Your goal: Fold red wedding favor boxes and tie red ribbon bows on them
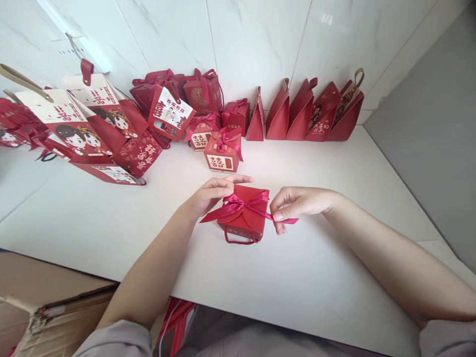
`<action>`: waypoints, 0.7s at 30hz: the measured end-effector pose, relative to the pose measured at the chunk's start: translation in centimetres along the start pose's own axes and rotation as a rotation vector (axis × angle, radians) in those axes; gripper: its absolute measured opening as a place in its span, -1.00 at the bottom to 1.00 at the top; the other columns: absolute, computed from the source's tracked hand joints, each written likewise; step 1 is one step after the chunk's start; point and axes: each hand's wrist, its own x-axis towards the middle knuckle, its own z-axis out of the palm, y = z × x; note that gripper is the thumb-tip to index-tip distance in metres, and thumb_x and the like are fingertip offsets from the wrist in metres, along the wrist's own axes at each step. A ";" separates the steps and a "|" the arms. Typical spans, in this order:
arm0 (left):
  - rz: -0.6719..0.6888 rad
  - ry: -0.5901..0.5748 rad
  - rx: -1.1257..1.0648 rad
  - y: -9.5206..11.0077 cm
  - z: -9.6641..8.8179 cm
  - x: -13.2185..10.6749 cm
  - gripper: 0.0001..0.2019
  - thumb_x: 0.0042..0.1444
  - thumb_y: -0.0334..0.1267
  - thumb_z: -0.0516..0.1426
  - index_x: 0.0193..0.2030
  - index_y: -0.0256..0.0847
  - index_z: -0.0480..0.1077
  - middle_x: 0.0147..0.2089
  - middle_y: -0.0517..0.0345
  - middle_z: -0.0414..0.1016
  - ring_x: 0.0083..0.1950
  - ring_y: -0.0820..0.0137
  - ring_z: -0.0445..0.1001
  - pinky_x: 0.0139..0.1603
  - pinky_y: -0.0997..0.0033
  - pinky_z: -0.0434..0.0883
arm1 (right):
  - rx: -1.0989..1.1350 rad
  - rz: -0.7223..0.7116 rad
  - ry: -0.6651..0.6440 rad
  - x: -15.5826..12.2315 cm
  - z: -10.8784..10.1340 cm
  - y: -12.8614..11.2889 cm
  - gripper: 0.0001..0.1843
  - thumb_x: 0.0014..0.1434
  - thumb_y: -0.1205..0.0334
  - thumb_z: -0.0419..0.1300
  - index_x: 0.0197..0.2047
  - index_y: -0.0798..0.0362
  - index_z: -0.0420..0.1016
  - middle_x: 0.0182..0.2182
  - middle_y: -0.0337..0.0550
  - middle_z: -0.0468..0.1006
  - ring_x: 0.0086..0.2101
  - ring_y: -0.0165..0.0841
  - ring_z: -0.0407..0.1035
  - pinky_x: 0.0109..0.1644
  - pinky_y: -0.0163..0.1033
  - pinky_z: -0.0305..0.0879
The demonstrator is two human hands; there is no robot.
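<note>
A small red gift box (243, 218) sits on the white table (297, 277) in the middle, tied with a dark pink satin ribbon bow (241, 204). My left hand (211, 194) rests its fingers on the box's top left edge, against the bow. My right hand (293, 204) pinches the ribbon's right tail (288, 220) between thumb and fingers, just right of the box. A red cord loop lies at the box's near side.
Several red gift boxes and bags stand along the marble wall: large printed bags (85, 134) at left, ribboned boxes (223, 151) in the centre, folded pouches (305, 111) at right. A cardboard carton (44, 307) sits below the table's near left edge.
</note>
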 end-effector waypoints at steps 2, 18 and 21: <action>0.011 0.005 -0.018 -0.1 -0.1 0.1 -0.63 -0.04 -0.09 0.25 -0.65 -0.26 0.25 0.20 -0.12 0.39 0.16 0.02 0.40 0.05 0.08 0.39 | -0.001 -0.016 0.027 -0.1 0.0 0.1 -0.69 0.18 0.04 0.36 -0.32 0.18 0.61 -0.39 -0.07 0.59 -0.46 -0.45 0.34 -0.32 -0.33 0.29; -0.002 -0.070 -0.108 -0.7 -0.3 0.0 -0.74 0.02 -0.17 0.25 -0.52 -0.26 0.33 0.26 -0.08 0.34 0.16 0.09 0.41 0.07 0.13 0.37 | 0.124 -0.037 0.009 0.5 1.1 -0.2 -0.70 0.19 0.07 0.36 -0.24 0.19 0.61 -0.33 -0.03 0.63 -0.36 -0.34 0.51 -0.23 -0.27 0.44; -0.016 -0.051 -0.121 -0.6 -0.2 0.0 -0.68 0.00 -0.15 0.26 -0.55 -0.27 0.25 0.26 -0.09 0.34 0.14 0.08 0.42 0.06 0.13 0.39 | 0.079 -0.022 0.043 0.2 1.1 -0.3 -0.73 0.14 0.11 0.41 -0.31 0.17 0.54 -0.38 -0.10 0.60 -0.39 -0.39 0.46 -0.31 -0.33 0.37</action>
